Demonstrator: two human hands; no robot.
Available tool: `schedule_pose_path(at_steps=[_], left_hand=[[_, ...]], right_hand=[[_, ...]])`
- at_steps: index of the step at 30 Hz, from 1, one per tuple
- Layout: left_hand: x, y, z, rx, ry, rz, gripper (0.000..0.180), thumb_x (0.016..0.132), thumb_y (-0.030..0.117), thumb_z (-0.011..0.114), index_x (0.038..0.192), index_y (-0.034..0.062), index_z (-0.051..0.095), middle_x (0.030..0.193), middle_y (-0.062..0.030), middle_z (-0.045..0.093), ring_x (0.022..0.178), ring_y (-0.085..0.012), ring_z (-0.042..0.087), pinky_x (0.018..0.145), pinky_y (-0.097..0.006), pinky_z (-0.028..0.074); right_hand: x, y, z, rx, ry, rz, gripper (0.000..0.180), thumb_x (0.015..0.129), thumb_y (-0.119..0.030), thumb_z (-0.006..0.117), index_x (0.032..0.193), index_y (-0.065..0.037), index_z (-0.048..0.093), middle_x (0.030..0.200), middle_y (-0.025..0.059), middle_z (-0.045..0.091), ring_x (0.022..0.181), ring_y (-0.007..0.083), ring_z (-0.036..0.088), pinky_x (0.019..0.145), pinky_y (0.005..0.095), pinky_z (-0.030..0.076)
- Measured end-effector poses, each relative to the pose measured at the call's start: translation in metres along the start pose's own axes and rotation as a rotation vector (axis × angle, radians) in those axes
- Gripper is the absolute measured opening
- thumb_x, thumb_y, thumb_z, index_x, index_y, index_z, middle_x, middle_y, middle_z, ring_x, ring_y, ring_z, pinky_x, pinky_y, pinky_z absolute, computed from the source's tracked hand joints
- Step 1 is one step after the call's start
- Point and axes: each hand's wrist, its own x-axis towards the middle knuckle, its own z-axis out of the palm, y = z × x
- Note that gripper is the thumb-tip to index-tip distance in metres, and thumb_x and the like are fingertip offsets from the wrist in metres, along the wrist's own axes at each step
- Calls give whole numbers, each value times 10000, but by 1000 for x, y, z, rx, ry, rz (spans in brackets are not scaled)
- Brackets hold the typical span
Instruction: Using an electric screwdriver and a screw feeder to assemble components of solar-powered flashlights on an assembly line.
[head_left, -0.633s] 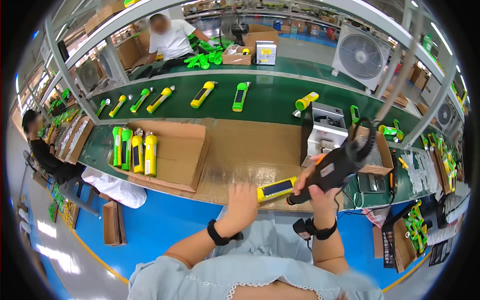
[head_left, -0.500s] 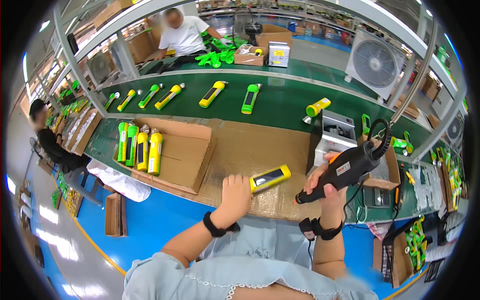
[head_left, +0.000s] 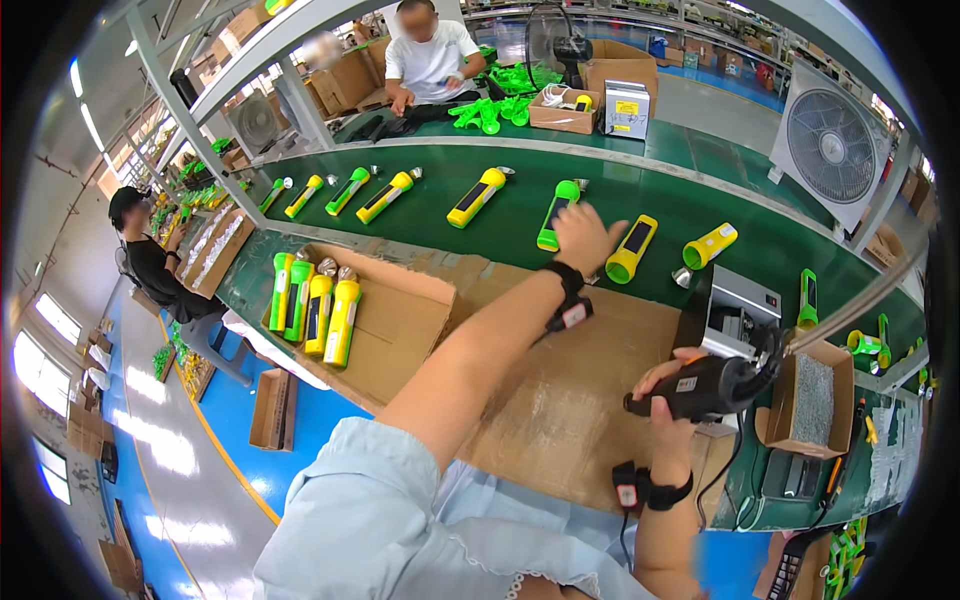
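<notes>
My left hand (head_left: 587, 240) is stretched out over the green work surface (head_left: 420, 215), thumb spread and fingers apart. Its fingers reach the side of a green flashlight (head_left: 557, 215), partly covering it. Just right of the thumb lies a yellow flashlight body (head_left: 632, 250) with a dark panel and an open wide end. In my right hand (head_left: 668, 425) is a black electric screwdriver (head_left: 705, 388), hanging from a coiled cord and held above the cardboard sheet (head_left: 560, 400), its tip pointing left.
An open carton (head_left: 400, 345) at left holds several green and yellow flashlights. More flashlights lie in a row along the far strip. A metal device (head_left: 740, 305) and a box of small silvery parts (head_left: 815, 405) stand at right. A co-worker (head_left: 430, 60) sits opposite.
My left hand has moved from the cardboard to the far strip. The yellow flashlight body it held now lies there, released. The screwdriver stays in my right hand, its tip less lowered.
</notes>
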Motion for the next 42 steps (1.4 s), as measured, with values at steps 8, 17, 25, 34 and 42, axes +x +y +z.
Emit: schedule_pose_path(at_steps=[8,17,25,34,42], left_hand=[[74,-133,45,665,-366,-234,757,689,562,633,1253,60,578,1352,-246,395,1284,-468,284,1035,-585,151],[71,-157,14,191,-658,-569,1028,554,676,721,1327,50,460,1320,-181,399,1220,-303,427,983,-352,390],[-44,-54,-55,173,-531,-266,677,625,597,669,1009,40,683,1153,-195,478,1049,-342,484,871,-394,426],[-228,-100,-172,127,-126,55,517,545,426,775,928,85,708,1177,-256,455,1136,-398,389,966,-483,317],[-267,-92,-224,-214,-430,206,753,749,299,711,1402,152,366,743,-179,579,663,-352,593,579,-438,477]], right_hand=[[0,-1,2,-219,43,-19,584,751,-247,740,1161,-54,373,726,70,598,641,150,576,627,260,457],[5,2,7,-244,78,-17,547,778,-209,726,1160,-54,367,724,72,587,670,151,567,654,255,451],[6,9,3,-164,126,-77,484,807,-64,643,1202,-28,366,776,82,557,675,152,556,660,267,462],[-1,7,0,-126,159,-160,525,823,-5,641,1278,14,381,781,65,553,655,141,565,631,272,477],[-9,-62,12,-248,259,-331,345,807,-37,695,1053,-17,454,783,55,601,652,114,580,595,253,478]])
